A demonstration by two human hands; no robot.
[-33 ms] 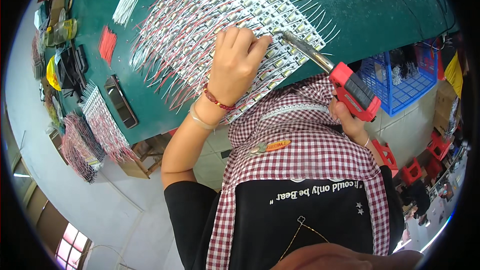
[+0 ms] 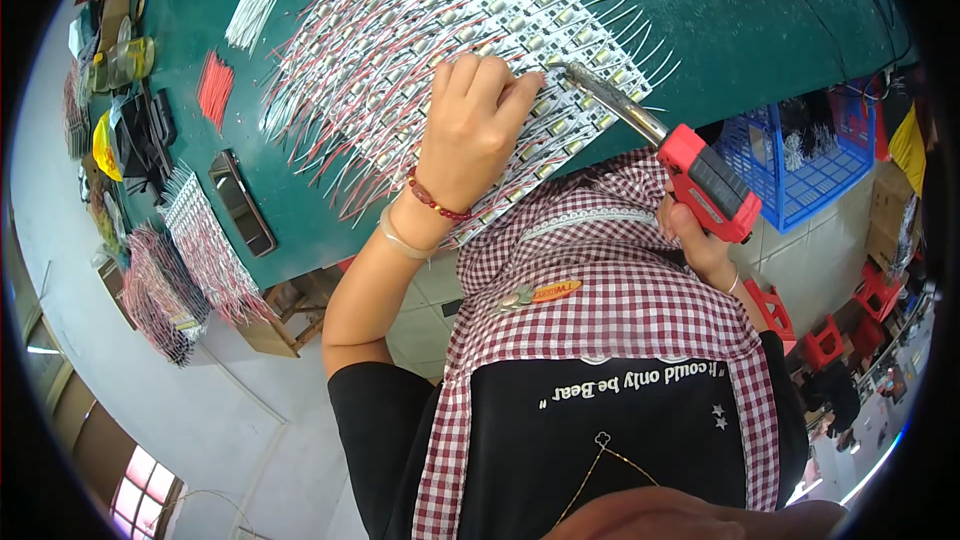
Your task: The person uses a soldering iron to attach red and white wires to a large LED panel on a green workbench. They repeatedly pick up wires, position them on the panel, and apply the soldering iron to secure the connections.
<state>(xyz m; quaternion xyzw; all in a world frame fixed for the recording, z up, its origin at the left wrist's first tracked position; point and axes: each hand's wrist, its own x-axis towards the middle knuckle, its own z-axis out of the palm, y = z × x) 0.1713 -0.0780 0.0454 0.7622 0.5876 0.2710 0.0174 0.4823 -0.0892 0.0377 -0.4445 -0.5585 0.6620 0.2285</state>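
My right hand (image 2: 695,240) grips the red and black handle of a soldering gun (image 2: 708,185). Its metal barrel slants up to the left, and the bent tip is over a panel of white circuit boards (image 2: 560,35) with rows of small components. Thin red and white wires stick out along the boards. Resting on the panel, my left hand (image 2: 470,120) has its fingers curled, with thumb and forefinger pinched close beside the soldering tip. Whatever is in that pinch is too small to make out.
On the green table (image 2: 720,20) lie a bundle of white wires (image 2: 252,14), a bundle of red wires (image 2: 214,90) and a phone (image 2: 242,202). More wired boards (image 2: 210,240) hang over the left edge. A blue plastic crate (image 2: 790,170) stands at the right, beyond the table's edge.
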